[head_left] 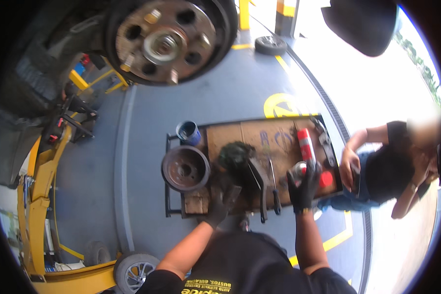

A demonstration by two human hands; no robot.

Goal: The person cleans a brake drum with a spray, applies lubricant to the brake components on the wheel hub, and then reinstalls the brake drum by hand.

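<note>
Drum off the hub, both gloves at the surface

From my end, the work looks partway: the brown drum (185, 169) sits on the surface (225, 132), apart from the studded hub (164, 45) overhead; what remains I can't tell. The drum lies near my left hand (219, 208), beyond it and leftward. That hand is half-curled at a dark block (233, 194); blur hides whether it grips. My right hand (306, 191) curves around a silvery-topped can (299, 169), its hold unclear.
</note>
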